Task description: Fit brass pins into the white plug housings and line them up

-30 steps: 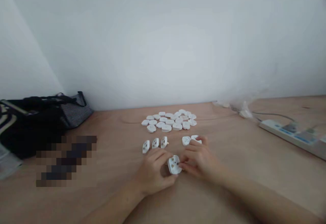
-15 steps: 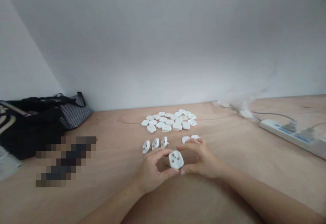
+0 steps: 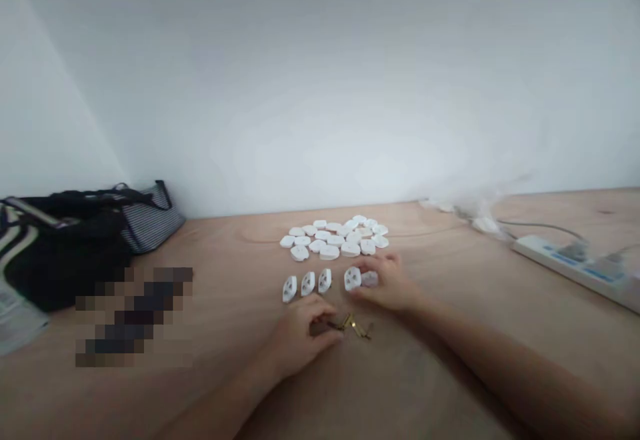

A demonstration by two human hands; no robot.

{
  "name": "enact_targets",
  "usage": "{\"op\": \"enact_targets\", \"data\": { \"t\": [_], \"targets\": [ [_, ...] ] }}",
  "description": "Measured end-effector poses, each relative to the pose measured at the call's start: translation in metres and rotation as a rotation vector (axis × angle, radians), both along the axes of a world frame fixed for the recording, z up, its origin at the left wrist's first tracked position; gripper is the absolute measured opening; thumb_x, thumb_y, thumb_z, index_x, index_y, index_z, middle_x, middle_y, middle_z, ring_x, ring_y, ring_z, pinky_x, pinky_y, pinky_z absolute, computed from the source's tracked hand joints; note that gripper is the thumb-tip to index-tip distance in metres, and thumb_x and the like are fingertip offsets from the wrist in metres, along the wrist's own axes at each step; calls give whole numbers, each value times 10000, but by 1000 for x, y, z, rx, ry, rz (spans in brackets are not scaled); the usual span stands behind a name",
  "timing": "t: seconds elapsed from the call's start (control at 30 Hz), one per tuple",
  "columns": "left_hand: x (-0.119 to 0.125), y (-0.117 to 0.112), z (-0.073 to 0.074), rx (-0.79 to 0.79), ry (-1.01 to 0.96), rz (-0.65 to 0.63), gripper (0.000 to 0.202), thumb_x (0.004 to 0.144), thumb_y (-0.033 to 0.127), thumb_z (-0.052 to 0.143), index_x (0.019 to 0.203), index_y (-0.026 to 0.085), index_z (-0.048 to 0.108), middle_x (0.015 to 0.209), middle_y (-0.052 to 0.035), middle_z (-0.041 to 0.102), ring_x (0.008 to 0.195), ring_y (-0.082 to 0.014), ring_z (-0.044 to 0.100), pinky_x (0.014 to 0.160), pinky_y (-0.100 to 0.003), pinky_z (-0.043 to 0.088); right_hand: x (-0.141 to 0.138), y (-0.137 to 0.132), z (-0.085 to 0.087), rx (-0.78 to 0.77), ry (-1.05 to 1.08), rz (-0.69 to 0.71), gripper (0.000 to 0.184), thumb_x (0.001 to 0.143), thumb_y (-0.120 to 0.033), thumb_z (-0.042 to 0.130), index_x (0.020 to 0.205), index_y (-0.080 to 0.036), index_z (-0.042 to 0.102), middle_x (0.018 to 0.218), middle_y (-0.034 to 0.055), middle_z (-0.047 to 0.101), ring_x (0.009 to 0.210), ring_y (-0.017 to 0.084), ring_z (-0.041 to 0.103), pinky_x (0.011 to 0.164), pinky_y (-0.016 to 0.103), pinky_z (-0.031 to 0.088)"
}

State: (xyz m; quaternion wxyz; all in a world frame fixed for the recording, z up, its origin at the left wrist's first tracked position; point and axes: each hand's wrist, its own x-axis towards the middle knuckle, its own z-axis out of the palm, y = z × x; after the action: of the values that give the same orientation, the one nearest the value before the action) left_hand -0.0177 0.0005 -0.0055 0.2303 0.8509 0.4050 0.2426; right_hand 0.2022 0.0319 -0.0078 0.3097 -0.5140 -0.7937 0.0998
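Observation:
Between the thumb and fingers of my right hand (image 3: 393, 285) is a white plug body (image 3: 352, 278), its face with brass-coloured pin parts turned toward me. Behind it, partly hidden by that hand, more white plug pieces (image 3: 370, 279) lie on the table. My left hand (image 3: 303, 330) rests low on the table, thumb and fingers apart, at the left end of a small heap of brass pins (image 3: 356, 327). Whether its fingertips touch a pin is unclear. Left of the held plug, three similar plug bodies (image 3: 308, 283) stand in a row.
Farther back lies a cluster of several white plug covers (image 3: 330, 240). A white power strip (image 3: 565, 260) with cords is at the right, near crumpled clear plastic (image 3: 483, 217). On the left are a black bag (image 3: 65, 247) and a blurred-out dark object (image 3: 137, 317). A wall closes the back.
My right hand has moved the plug body forward, away from my left hand, to the right of the row of three. My left hand has let go of it, and the brass pins are now uncovered.

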Motion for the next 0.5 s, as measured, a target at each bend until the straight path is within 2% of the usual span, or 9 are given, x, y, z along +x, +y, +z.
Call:
{"op": "enact_targets", "data": {
  "t": [0.2, 0.37, 0.4, 0.5],
  "targets": [
    [1, 2, -1, -10, 29, 15, 97, 727, 194, 671, 812, 178, 714, 820, -39, 621, 733, -164, 576, 658, -253, 443, -15, 20, -4, 4, -84, 29, 359, 710, -446, 644, 1032, -289, 620, 881, 14, 698, 970, 269, 564, 911, 485, 245],
    [1, 2, -4, -13, -3, -5, 122, 717, 202, 680, 834, 194, 714, 846, -35, 647, 780, -171, 589, 713, -263, 446, -3, 20, -5, 14, -149, 3, 635, 681, -553, 641, 1225, -255, 503, 1020, 71, 670, 1026, 283, 526, 915, 492, 248],
    [1, 1, -4, -11, -12, -9, 130, 713, 204, 682, 839, 194, 712, 850, -35, 649, 783, -172, 591, 715, -263, 447, 4, 19, -5, 16, -165, -7, 638, 689, -565, 629, 1227, -245, 505, 1062, 89, 652, 1039, 289, 515, 914, 497, 247],
    [3, 1, -6, 13, -32, -14, 118, 710, 210, 680, 823, 188, 707, 835, -34, 648, 769, -175, 593, 705, -264, 451, 22, 15, -3, 15, -230, -13, 473, 717, -531, 615, 1104, -261, 608, 1147, 97, 601, 1064, 303, 488, 903, 514, 244]
  ]
}}
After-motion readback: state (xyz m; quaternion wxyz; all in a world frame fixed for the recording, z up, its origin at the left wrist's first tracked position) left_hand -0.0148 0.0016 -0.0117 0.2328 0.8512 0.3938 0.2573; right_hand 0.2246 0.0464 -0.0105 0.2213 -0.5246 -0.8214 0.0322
